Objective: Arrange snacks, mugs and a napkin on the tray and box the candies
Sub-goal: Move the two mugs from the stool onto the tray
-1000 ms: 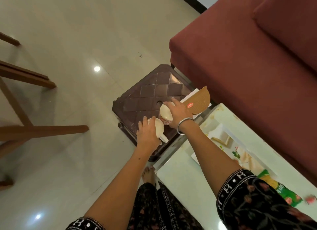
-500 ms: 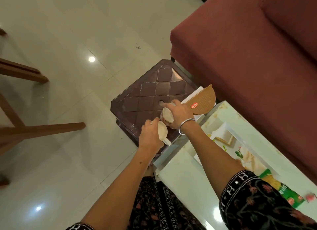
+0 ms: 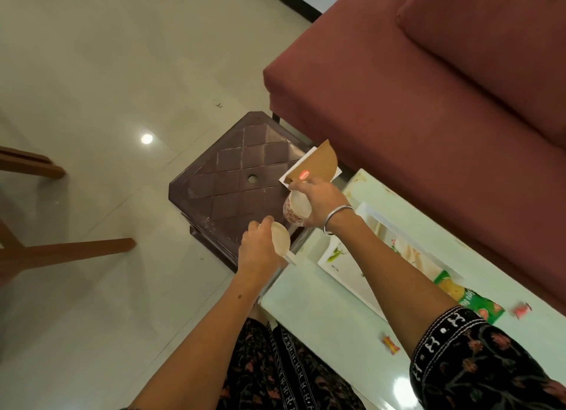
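Note:
My left hand (image 3: 255,250) grips a plain white mug (image 3: 281,240), tilted, handle pointing toward the glass table. My right hand (image 3: 321,200) holds a white mug with a red pattern (image 3: 294,209), tipped on its side. Both mugs hang above the near edge of a brown plastic stool (image 3: 232,189). A brown cardboard candy box (image 3: 318,164) with an open rounded flap lies on the stool's far corner. A white floral tray (image 3: 340,256) rests on the pale green glass table (image 3: 321,318); a green snack packet (image 3: 465,296) lies at its far end. Two wrapped candies (image 3: 390,344) (image 3: 522,310) sit on the glass.
A dark red sofa (image 3: 428,103) runs behind the table and stool. Wooden furniture legs (image 3: 70,250) stand on the tiled floor at left. My patterned clothing fills the bottom of the view.
Both hands have lifted the mugs off the stool top and drawn them back toward the glass table. The stool's centre hole is now uncovered.

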A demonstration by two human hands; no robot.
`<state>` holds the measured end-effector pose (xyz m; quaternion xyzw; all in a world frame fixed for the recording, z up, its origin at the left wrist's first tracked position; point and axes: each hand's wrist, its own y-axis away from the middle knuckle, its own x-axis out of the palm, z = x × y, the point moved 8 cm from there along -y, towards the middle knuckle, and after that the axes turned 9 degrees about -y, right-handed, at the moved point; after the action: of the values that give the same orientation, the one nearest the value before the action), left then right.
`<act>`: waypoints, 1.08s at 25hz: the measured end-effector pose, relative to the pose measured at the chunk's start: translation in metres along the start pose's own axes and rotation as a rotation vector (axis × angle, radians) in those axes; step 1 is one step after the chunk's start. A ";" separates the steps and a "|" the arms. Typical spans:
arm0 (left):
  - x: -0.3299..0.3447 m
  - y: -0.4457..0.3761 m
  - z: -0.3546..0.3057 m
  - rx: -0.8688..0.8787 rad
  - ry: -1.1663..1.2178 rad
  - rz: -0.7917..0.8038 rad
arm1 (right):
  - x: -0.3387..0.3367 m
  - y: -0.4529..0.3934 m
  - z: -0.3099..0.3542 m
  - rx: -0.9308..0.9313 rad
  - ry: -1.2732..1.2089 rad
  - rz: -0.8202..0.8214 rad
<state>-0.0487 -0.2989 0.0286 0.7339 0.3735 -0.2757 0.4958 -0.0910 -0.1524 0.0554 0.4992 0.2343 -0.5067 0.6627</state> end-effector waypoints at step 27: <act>0.268 0.036 -0.226 0.162 -0.068 0.179 | 0.066 0.131 -0.328 0.185 0.060 0.107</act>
<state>0.1409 -0.0221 -0.0799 0.7923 0.2661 -0.2843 0.4697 0.1166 0.1118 -0.0716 0.5848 0.1791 -0.4748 0.6328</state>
